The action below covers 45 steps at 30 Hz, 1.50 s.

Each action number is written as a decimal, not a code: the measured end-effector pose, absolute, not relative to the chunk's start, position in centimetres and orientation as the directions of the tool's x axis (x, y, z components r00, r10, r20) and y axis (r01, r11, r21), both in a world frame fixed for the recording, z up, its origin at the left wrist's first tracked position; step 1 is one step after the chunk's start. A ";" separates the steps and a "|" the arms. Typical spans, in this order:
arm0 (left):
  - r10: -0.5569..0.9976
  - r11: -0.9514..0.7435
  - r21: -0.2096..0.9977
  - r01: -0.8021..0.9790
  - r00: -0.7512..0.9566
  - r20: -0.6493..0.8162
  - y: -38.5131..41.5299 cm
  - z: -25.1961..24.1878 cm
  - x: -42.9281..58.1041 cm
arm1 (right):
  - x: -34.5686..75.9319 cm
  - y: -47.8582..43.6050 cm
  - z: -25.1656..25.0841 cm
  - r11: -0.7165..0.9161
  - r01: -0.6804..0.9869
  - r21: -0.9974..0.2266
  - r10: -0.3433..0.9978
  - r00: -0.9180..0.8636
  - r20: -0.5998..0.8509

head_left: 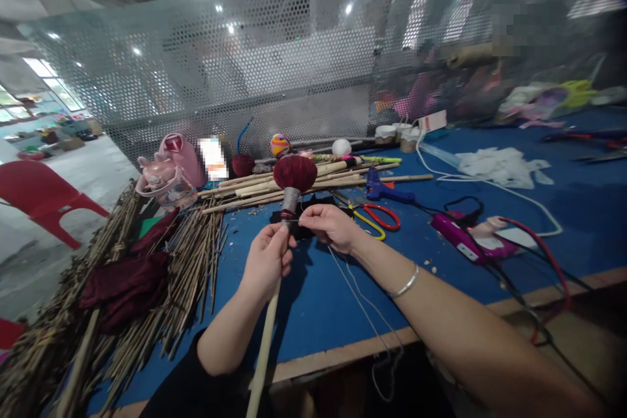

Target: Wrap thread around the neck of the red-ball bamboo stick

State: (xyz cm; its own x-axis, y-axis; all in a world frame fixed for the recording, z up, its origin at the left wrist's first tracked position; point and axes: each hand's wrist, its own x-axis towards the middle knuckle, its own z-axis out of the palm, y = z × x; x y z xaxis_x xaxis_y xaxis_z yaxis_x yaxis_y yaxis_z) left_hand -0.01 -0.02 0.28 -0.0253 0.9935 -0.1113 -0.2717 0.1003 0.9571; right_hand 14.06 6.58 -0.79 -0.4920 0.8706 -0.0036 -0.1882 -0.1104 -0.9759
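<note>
My left hand (pixel 270 255) is closed around a pale wooden stick (pixel 265 346), just below its upper end. A dark red, rounded fabric head (pixel 295 173) tops the stick, and grey thread (pixel 290 199) is wound in a band beneath it. Some dark red cloth shows at the lower edge of the wrapping. My right hand (pixel 329 225), right of the stick, pinches a strand of the grey thread drawn taut from the wrapping. Loose thread (pixel 360 300) trails from that hand down over the table's front edge.
Thin twigs (pixel 191 274) and dark red cloth (pixel 130 284) lie at left. Red-and-yellow-handled scissors (pixel 382 217), a blue glue gun (pixel 386 189) and a purple power strip (pixel 460 238) with cables are at right. Sticks (pixel 259 184) lie behind, before a perforated metal screen (pixel 294 72).
</note>
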 end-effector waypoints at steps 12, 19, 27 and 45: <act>0.987 0.139 0.909 -0.394 0.126 -0.096 -0.5 0.6 -0.3 | 13.7 6.7 -1.1 -0.106 -0.236 -0.966 0.794 -0.605 0.061; 0.936 0.335 0.891 -0.305 0.212 -0.280 0.3 -0.6 -0.2 | 14.1 7.1 -1.8 -0.225 -0.205 -0.953 0.778 -0.626 -0.050; 0.985 0.090 0.996 -0.010 -0.144 -0.090 0.4 -1.4 0.2 | 13.1 6.6 -1.9 -0.128 -0.098 -0.987 0.823 -0.567 -0.051; 0.993 0.115 0.947 -0.300 0.016 -0.115 0.3 -0.3 -0.5 | 13.7 6.5 -1.3 -0.104 -0.190 -0.976 0.848 -0.529 0.012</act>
